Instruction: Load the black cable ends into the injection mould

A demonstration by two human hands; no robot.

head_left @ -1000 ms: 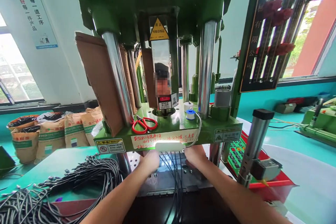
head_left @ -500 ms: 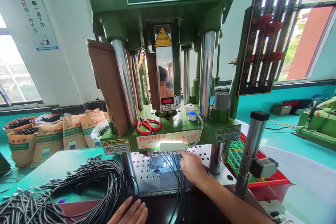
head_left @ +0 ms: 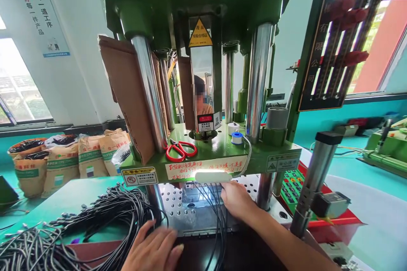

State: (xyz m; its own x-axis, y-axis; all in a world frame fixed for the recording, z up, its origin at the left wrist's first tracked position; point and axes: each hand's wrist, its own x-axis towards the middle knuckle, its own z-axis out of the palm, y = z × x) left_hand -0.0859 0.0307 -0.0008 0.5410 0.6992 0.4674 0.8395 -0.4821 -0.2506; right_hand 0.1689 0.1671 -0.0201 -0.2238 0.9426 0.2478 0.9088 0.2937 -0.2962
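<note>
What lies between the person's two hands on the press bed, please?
In the head view, a bundle of black cables runs down the bed between the left hand and right hand, close beside the right.

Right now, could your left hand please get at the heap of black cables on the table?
Probably yes: the left hand lies flat beside the black cables, nothing standing between them.

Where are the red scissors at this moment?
The red scissors lie on the green machine ledge, left of centre in the head view, beside the left steel column.
</note>
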